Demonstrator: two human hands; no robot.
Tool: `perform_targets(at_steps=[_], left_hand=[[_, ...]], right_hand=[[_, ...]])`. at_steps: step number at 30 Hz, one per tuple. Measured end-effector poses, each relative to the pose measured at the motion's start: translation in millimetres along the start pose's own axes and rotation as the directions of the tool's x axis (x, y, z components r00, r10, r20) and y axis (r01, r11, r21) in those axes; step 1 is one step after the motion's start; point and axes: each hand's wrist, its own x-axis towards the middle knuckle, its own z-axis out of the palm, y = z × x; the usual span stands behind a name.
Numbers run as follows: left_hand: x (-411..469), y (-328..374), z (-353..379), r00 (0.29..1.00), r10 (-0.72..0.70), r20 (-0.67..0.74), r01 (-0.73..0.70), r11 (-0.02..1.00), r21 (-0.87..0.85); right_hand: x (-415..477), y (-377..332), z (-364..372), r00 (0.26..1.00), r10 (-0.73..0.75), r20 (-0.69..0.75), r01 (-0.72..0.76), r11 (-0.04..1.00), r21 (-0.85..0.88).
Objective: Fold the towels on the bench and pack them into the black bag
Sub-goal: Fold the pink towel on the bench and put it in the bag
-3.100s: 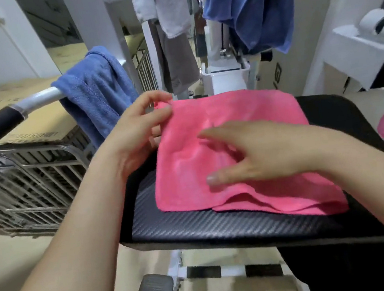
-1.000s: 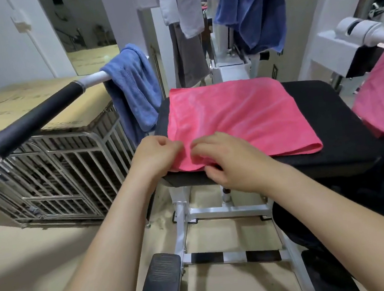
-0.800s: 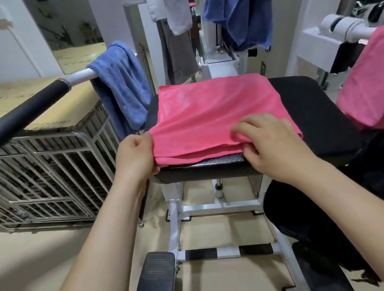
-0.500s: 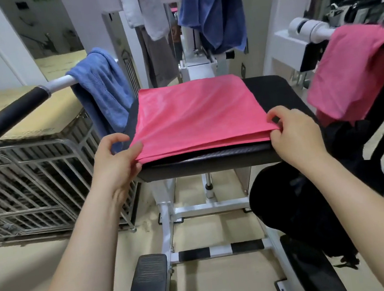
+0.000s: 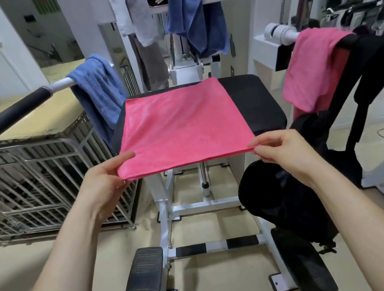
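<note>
A folded pink towel [image 5: 181, 127] lies on the black padded bench [image 5: 254, 102], its near edge lifted off the pad. My left hand [image 5: 103, 180] pinches the near left corner and my right hand [image 5: 283, 149] pinches the near right corner. The black bag [image 5: 291, 195] hangs to the right of the bench by its straps from a handle bar. A second pink towel [image 5: 314, 74] is draped over that right handle. A blue towel [image 5: 97, 97] hangs on the left handle.
Another blue towel [image 5: 195, 16] and a grey-white towel [image 5: 137, 12] hang from the white machine frame behind the bench. A metal wire cage [image 5: 34, 187] with cardboard on top stands at the left. Black foot plates [image 5: 141, 285] sit on the floor below.
My hands slid apart along the towel's near edge to its two corners and lifted that edge off the bench. The view has pulled back, showing the bag and floor.
</note>
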Motion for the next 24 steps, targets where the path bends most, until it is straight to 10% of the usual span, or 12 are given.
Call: perform_targets(at_steps=[5,14,24], left_hand=[[-25,-1,4,0.949,0.286,-0.131,-0.256,0.945,0.205],[-2,34,10,0.754,0.65,-0.093,-0.551,0.704,0.447],[106,62,29,0.877,0.467,-0.113,-0.386,0.824,0.414]], right_hand=[[-17,-1,-9,0.999,0.014,0.037,-0.023,0.966,0.256],[13,-39,-9,0.81,-0.515,-0.28,0.443,0.851,-0.283],[150,-68,32,0.842,-0.354,-0.407,0.325,0.935,-0.14]])
